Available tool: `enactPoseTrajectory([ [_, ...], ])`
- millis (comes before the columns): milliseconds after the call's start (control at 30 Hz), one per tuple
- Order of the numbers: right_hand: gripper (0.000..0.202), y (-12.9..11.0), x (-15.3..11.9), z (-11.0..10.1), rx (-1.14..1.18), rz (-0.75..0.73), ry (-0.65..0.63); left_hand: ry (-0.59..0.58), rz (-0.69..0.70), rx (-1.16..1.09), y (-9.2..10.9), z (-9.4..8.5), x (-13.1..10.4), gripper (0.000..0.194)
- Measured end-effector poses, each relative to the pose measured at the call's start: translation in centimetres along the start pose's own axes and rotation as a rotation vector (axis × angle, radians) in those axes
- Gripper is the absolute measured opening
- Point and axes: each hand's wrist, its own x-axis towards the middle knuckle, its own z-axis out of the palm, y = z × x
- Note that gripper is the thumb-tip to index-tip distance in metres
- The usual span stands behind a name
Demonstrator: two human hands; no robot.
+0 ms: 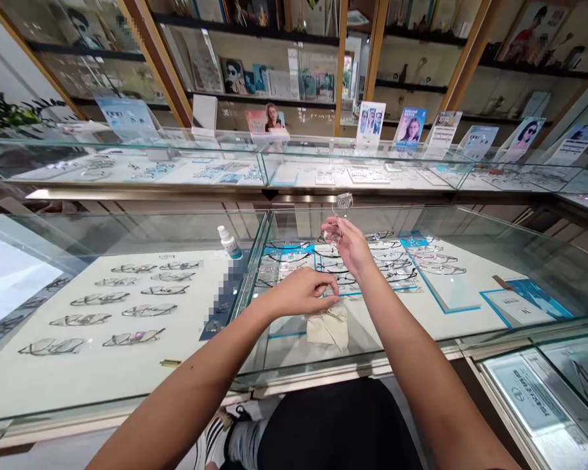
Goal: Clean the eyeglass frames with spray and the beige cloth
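My right hand (347, 243) is raised over the glass counter, its fingers closed on a pair of eyeglasses (342, 205). One clear round lens stands up above the fingertips; part of the frame is hidden by the hand. Lower and to the left, my left hand (310, 291) is curled, thumb and fingertips close together. Whether anything small sits in that pinch cannot be made out. Just beneath it, a cream drawstring pouch (327, 331) lies on the counter, with its cord end partly behind the hand.
Under the glass, rows of eyeglasses (149, 310) lie on white display boards. A white spray bottle (229, 243) stands left of the hands, near the glass joint (257, 261). A second glass showcase (259, 171) with advertising cards (371, 125) runs behind, before tall shelves.
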Motion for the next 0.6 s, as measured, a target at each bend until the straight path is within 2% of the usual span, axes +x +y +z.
enactPoseTrajectory([
  [100, 0.039, 0.3, 0.3, -0.3, -0.008, -0.013, -0.030, -0.132, -0.047, 0.041, 0.0, 0.4, 0.1, 0.031],
  [167, 0.040, 0.5, 0.4, -0.6, -0.029, -0.015, -0.053, -0.148, -0.065, 0.071, -0.3, 0.7, 0.2, 0.037],
  [233, 0.042, 0.8, 0.6, -0.8, -0.051, -0.021, -0.078, -0.139, -0.072, 0.074, -0.6, 1.2, 0.2, 0.034],
  [400, 0.045, 1.0, 0.7, -0.9, -0.134, -0.044, -0.106, -0.077, -0.016, -0.065, -1.2, 1.6, 0.6, 0.007],
  [500, 0.046, 0.7, 0.7, -1.0, -0.155, -0.037, -0.108, -0.050, 0.064, -0.164, -1.3, 0.9, 0.9, 0.025],
  [600, 0.046, 0.3, 0.6, -1.0, -0.165, -0.045, -0.094, 0.009, 0.010, -0.307, -1.8, -0.3, 1.0, 0.035],
])
